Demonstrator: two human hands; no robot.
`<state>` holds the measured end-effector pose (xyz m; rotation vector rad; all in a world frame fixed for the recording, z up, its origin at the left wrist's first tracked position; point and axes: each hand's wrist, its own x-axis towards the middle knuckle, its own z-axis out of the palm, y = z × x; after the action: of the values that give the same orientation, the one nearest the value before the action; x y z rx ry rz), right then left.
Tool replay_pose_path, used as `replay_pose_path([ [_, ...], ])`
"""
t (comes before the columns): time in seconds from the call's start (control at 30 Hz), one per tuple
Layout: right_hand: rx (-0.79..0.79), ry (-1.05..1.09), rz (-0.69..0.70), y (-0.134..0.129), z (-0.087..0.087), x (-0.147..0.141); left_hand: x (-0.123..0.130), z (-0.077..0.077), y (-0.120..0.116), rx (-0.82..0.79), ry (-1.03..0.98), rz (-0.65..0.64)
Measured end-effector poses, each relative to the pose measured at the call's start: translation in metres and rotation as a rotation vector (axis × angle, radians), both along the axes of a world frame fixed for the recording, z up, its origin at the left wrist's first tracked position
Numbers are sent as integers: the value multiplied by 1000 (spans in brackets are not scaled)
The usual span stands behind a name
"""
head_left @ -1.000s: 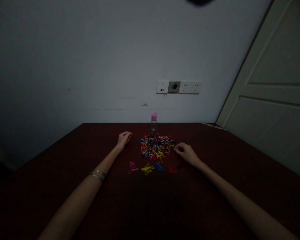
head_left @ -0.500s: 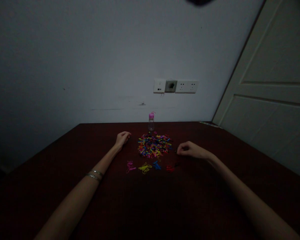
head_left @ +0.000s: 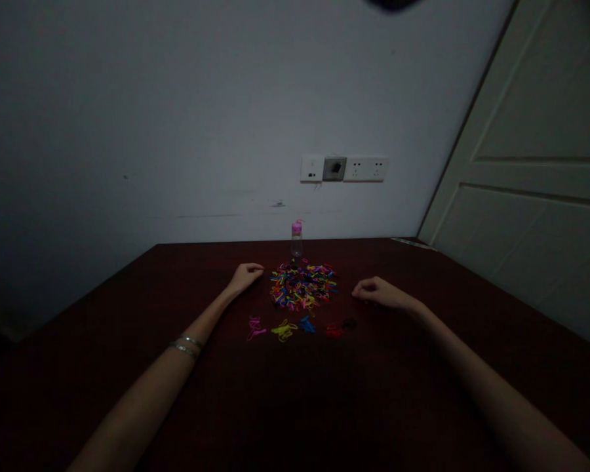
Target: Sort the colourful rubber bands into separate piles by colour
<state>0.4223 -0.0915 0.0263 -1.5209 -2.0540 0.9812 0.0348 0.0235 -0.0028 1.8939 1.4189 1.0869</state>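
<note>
Table (head_left: 142, 295) — coloured loops (head_left: 302, 286) (mostly heaped), bottle (head_left: 296, 246)

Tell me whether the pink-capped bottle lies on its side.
No, the bottle stands upright on the table, behind the colorful pile.

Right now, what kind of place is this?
Probably a room in a home, though a small office is possible. It's indoors: there's a dark red table, some sockets and what looks like a panelled door on the right.

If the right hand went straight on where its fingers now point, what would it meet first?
The right hand would probably meet the mixed-colour pile first, though the hand's height above the table is unclear.
</note>
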Motion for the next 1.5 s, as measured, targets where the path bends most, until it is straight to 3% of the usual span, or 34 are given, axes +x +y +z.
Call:
replay_pose_path([
  [0.13,17,35,-89,3,-10,1,0,0,-2,-9,141,-51],
  [0.43,42,45,-102,7,-18,2,7,6,-14,165,310,-252],
  [0.9,58,51,-109,8,-20,1,9,10,-17,151,292,-203],
  [1.03,68,44,-104,8,-20,1,9,21,-18,189,269,-207],
  [1.2,59,26,-115,6,-17,-1,28,50,-36,205,208,-240],
  [1.27,60,30,-112,5,-17,-1,43,61,-49,198,209,-310],
  [1.37,55,37,-106,5,-17,0,68,71,-71,162,254,-514],
  [1.5,58,41,-111,5,-17,1,90,76,-95,-36,350,-817],
])
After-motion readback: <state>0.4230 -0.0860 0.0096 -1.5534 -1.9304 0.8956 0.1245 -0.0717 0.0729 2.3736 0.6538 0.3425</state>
